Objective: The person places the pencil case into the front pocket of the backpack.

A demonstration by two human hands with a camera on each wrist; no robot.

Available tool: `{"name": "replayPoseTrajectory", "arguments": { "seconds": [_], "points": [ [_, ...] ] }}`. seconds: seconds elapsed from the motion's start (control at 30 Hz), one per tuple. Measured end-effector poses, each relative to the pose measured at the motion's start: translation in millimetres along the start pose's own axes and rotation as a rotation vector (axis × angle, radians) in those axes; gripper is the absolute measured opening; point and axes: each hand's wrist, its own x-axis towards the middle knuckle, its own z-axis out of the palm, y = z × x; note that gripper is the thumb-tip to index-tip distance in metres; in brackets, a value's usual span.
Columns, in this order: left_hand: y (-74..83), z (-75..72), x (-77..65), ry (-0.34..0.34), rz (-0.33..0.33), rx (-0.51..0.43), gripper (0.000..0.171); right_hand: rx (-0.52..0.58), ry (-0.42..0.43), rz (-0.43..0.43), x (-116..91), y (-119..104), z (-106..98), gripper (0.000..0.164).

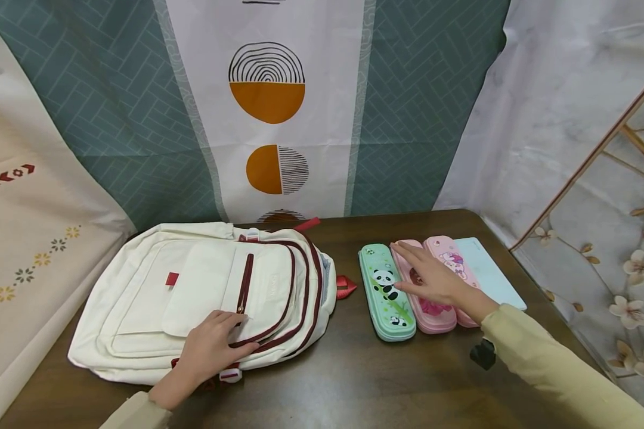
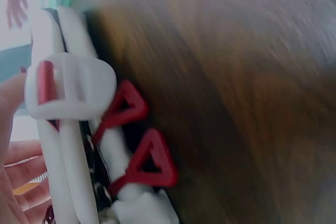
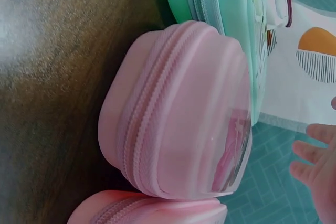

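A white backpack (image 1: 145,286) with dark red zippers lies flat on the table. My left hand (image 1: 209,345) rests on its front pocket near the lower edge, fingers relaxed. The left wrist view shows a white buckle (image 2: 79,87) and red triangular zipper pulls (image 2: 155,163) along the bag's side. My right hand (image 1: 434,277), fingers extended, is over the middle pink pencil case (image 1: 436,320) and partly hides it. In the right wrist view its fingers stand apart from that case. A green panda pencil case (image 1: 389,313) lies to the left, another pink one (image 1: 442,247) to the right.
A pale blue flat item (image 1: 494,274), like a notebook, lies at the far right beside the cases. Brown tabletop (image 1: 338,381) shows between the backpack and the cases. Patterned cloths (image 1: 418,107) hang behind and at the sides.
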Motion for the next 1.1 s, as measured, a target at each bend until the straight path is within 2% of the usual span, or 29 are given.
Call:
{"name": "replayPoseTrajectory", "arguments": {
  "seconds": [0.17,0.27,0.47,0.67,0.77,0.93,1.1],
  "points": [
    [2.6,-1.2,-0.4,-0.038,-0.058,-0.043,0.041,0.022,-0.010,0.003,-3,-2,2,0.079],
    [3.2,-1.3,-2.1,-0.036,-0.062,-0.049,0.038,0.023,-0.015,0.010,-6,-2,3,0.079],
    [5.8,-1.4,-5.5,0.034,0.069,-0.016,0.035,0.022,-0.012,0.016,-8,-4,2,0.080],
    [9.6,-2.2,-3.5,0.122,0.198,0.106,0.028,0.027,-0.021,0.028,-9,-5,3,0.079],
    [11.0,-1.0,-1.9,0.164,0.233,0.141,0.024,0.032,-0.029,0.036,-10,-7,3,0.079],
    [12.3,1.0,-0.4,0.154,0.183,0.115,0.017,0.040,-0.034,0.041,-11,-10,2,0.079],
    [13.1,0.9,0.1,0.060,0.049,0.036,0.019,0.043,-0.033,0.043,-13,-12,3,0.079]
  ]
}}
